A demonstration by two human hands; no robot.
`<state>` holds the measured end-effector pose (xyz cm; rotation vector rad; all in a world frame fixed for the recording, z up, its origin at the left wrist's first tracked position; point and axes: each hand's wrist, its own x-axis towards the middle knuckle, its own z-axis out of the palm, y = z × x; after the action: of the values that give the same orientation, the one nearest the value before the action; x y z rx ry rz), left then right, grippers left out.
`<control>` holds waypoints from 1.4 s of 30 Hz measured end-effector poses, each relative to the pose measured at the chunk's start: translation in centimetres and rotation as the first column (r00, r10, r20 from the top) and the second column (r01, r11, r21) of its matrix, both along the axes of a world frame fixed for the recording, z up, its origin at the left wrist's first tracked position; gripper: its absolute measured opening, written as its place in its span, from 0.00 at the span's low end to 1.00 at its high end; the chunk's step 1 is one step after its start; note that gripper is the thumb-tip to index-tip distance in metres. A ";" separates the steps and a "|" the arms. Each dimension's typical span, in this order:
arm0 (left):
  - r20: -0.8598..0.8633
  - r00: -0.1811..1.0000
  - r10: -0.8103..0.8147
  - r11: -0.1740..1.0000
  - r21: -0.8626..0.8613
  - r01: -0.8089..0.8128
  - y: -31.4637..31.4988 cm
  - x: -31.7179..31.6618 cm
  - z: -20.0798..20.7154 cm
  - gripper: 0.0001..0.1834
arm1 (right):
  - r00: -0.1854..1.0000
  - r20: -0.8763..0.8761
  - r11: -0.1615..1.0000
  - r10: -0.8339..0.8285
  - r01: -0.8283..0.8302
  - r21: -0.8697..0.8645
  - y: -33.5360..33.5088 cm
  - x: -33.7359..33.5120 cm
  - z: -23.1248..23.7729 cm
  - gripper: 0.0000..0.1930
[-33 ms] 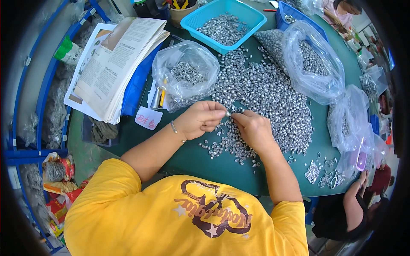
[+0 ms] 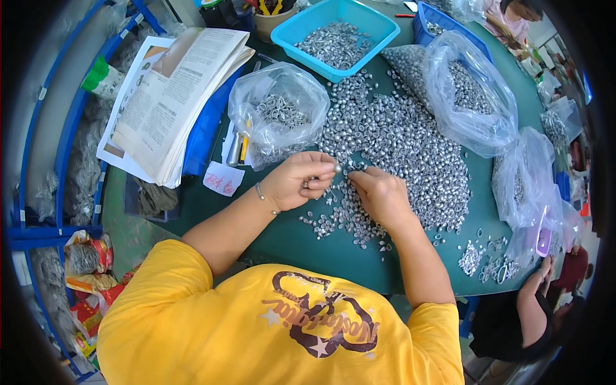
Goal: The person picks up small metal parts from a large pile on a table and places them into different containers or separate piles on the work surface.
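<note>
My left hand (image 2: pixel 300 181), with a thin bangle at the wrist, pinches a small silver domed metal piece (image 2: pixel 338 168) between thumb and fingertips. Its other fingers curl in, and a bit of metal shows at them. Close by on the right, my right hand (image 2: pixel 383 196) hangs over the near left part of a wide pile of small silver metal pieces (image 2: pixel 423 157). Its thumb and index finger are pressed together; whatever lies between them is hidden. Some pieces in the pile look domed, others like open rings.
Beyond the pile stands a turquoise basket (image 2: pixel 282 33) of metal parts. Clear plastic bags of parts (image 2: pixel 279 96) lie left and right (image 2: pixel 471 96). Newspapers (image 2: pixel 173 96) rest on a blue bin at left. Small groups of parts (image 2: pixel 471 258) lie at right. Other people sit along the table.
The domed piece has shifted slightly left and up with my left fingertips, away from my right fingers, and shows more fully. My right hand stays nearly in place.
</note>
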<state>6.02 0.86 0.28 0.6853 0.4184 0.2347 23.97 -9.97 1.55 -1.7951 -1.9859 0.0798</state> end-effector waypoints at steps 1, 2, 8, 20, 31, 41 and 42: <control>0.265 0.963 0.046 0.972 -0.233 0.018 0.4 -0.2 -0.5 0.08 | 1.000 0.012 0.999 0.016 -0.016 -0.028 0.0 0.1 0.1 0.05; 0.265 0.963 0.043 0.974 -0.225 0.019 0.5 -0.4 -0.9 0.08 | 1.000 0.011 1.000 0.015 -0.015 -0.019 -0.1 0.1 -0.1 0.05; 0.203 0.974 0.102 0.972 -0.229 -0.054 1.0 -0.3 0.3 0.09 | 0.193 -0.926 0.938 -0.326 -0.056 -0.342 -1.3 1.9 0.1 0.04; 0.320 0.947 0.024 0.969 -0.239 0.056 0.0 0.6 0.0 0.06 | 0.045 -0.880 0.880 -0.473 -0.016 -0.474 -2.0 3.6 0.4 0.07; 0.311 0.950 0.015 0.972 -0.226 0.059 -0.2 0.3 -0.3 0.08 | 0.942 -0.296 0.972 -0.157 0.095 -0.213 -2.1 0.6 0.9 0.08; 0.254 0.964 0.084 0.959 -0.284 -0.008 0.4 -0.1 0.0 0.10 | 0.885 -0.394 0.964 -0.248 0.187 -0.187 -2.8 2.1 0.9 0.05; 0.204 0.974 0.097 0.965 -0.257 -0.043 0.7 -0.1 0.2 0.10 | 0.870 -0.400 0.953 -0.290 0.225 -0.201 -2.5 2.4 1.0 0.05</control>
<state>5.92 1.61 0.47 0.3905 0.2586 0.3141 26.34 -12.50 2.51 -1.9215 -1.4529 0.5034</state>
